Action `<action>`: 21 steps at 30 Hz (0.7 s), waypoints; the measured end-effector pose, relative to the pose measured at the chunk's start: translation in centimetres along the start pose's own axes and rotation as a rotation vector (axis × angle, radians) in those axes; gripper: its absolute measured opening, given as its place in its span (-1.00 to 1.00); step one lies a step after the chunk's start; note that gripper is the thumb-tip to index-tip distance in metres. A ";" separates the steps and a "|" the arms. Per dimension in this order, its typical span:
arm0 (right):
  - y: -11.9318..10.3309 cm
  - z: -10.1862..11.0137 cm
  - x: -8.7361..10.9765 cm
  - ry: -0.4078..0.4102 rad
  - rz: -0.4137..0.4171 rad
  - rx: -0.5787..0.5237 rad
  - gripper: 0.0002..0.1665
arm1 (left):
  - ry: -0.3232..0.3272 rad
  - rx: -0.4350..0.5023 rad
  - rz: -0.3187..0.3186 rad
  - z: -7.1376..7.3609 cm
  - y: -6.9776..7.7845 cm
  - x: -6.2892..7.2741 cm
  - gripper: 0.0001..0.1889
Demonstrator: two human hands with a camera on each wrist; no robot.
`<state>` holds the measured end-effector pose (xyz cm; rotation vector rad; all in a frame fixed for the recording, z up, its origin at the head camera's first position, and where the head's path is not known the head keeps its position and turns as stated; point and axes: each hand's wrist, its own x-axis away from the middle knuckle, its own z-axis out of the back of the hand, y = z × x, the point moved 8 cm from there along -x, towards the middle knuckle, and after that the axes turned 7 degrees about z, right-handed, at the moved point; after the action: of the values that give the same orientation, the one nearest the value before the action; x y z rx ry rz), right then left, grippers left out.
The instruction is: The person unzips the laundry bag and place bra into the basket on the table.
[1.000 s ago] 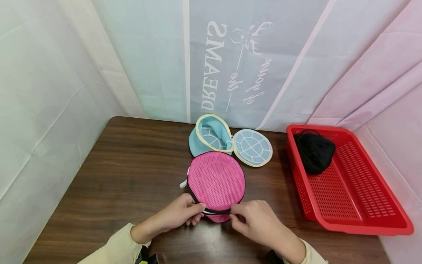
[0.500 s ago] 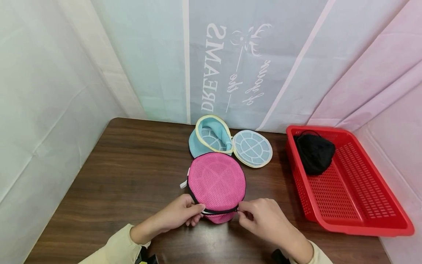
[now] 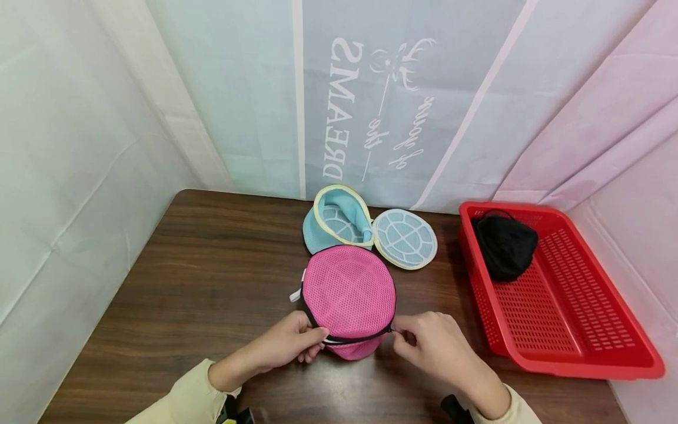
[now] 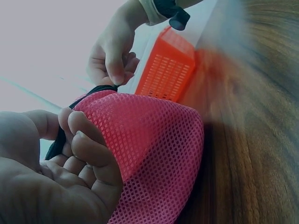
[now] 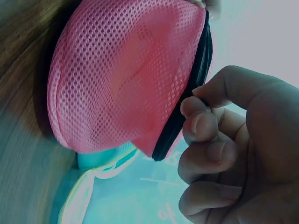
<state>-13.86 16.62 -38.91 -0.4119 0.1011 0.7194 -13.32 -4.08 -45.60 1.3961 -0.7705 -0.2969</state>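
Two hands work at the near rim of a pink mesh bag (image 3: 349, 288) on a dark wooden surface (image 3: 212, 282). The left grip (image 3: 288, 341) pinches the edge between thumb and fingers; the right grip (image 3: 436, 347) pinches the black zip (image 5: 200, 60) round to the right, probably at its puller, which is too small to make out. Which way the slider is meant to run cannot be told.

The person would do well to keep the left grip firm as an anchor, so that the rim stays taut. The right grip should draw along the curve, level with the band rather than upward, since a lifting pull could buckle the soft wall and catch mesh in the teeth. A fresh left hold nearer the slider may help if the rim slackens.

Just behind the bag sits a blue mesh bag (image 3: 316, 235), its round lid (image 3: 405, 238) laid open to the right; pushing the pink one backward could disturb it.
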 end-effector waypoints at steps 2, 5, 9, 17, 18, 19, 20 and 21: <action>0.3 0.2 0.0 0.012 -0.009 0.004 -0.49 | 0.004 -0.003 0.000 0.1 0.0 0.0 -0.55; 0.6 0.4 -0.1 0.036 -0.014 0.025 -0.51 | 0.011 -0.006 -0.001 0.2 -0.1 0.1 -0.54; 1.3 0.5 -0.1 0.067 -0.029 0.059 -0.49 | 0.013 -0.011 -0.003 0.3 0.0 0.1 -0.54; 2.5 0.8 -0.4 0.183 -0.041 0.129 -0.54 | 0.009 -0.017 -0.013 0.3 0.2 0.3 -0.54; 2.7 0.8 -0.4 0.197 -0.044 0.135 -0.54 | 0.010 -0.018 -0.014 0.3 0.2 0.3 -0.54; 3.0 0.8 -0.5 0.208 -0.048 0.142 -0.55 | 0.010 -0.020 -0.013 0.3 0.3 0.3 -0.53; 3.2 0.9 -0.5 0.216 -0.053 0.147 -0.54 | 0.009 -0.021 -0.011 0.3 0.3 0.3 -0.53; 3.4 0.8 -0.6 0.222 -0.057 0.153 -0.54 | 0.007 -0.022 -0.009 0.3 0.3 0.3 -0.53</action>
<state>-16.57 18.91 -39.14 -0.3458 0.3498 0.6034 -13.37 -4.48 -45.24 1.3798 -0.7529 -0.3065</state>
